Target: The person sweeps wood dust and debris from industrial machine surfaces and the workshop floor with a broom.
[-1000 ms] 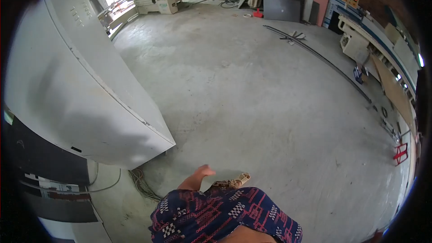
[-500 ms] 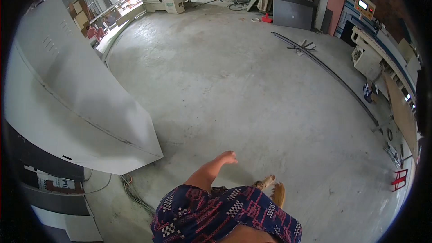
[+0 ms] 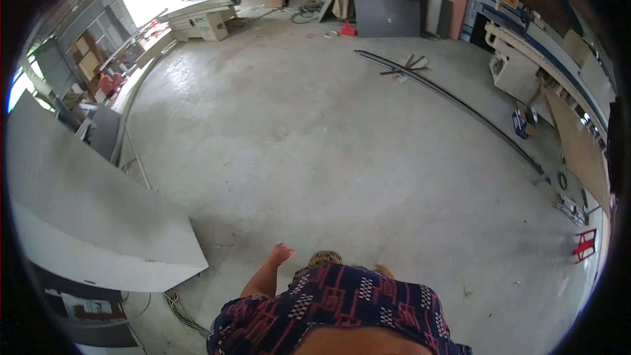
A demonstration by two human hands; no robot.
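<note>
Judging the white panel (image 3: 98,223) stiff and heavy, we are favouring its edges for grip; our left hand (image 3: 282,253) is hanging curled shut, empty.

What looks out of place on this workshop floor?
A long dark strip lies diagonally across the concrete floor, offcuts beside its far end: a likely trip hazard. Tangled cables trail out by the white cabinet.

The left hand (image 3: 282,252) hangs over the concrete floor (image 3: 328,158), holding nothing, near the corner of a grey machine cabinet (image 3: 98,223); loose cables (image 3: 179,307) lie below that corner, a long dark rail (image 3: 453,100) well apart
</note>
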